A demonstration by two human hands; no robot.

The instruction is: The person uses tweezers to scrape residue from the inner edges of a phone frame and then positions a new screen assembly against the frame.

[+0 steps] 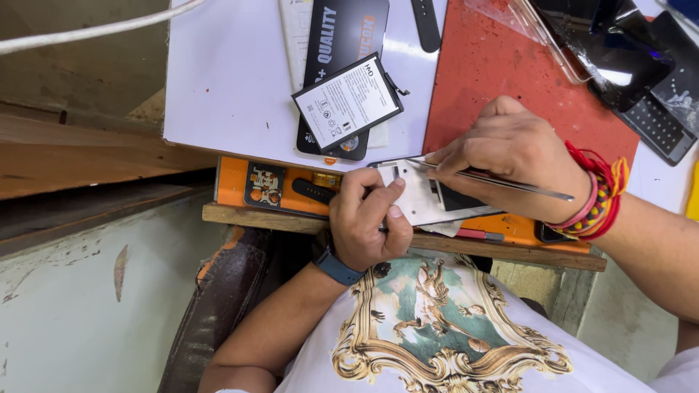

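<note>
At the counter (218,87) front edge, the left hand (364,222) grip closes on the silver phone frame (415,193), while the right hand (510,156) pinches thin metal tweezers (502,182) laid across it.

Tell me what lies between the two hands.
In the head view, a silvery phone frame spans the gap: left hand steadies its near end, right hand works tweezers over it.

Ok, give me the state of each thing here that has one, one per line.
left hand: gripping the phone frame's edge.
right hand: pinching tweezers.
phone frame: opened, inner metal side up.
tweezers: lying flat across the frame, closed or not unclear.
battery: loose, label up, on a dark box.
</note>
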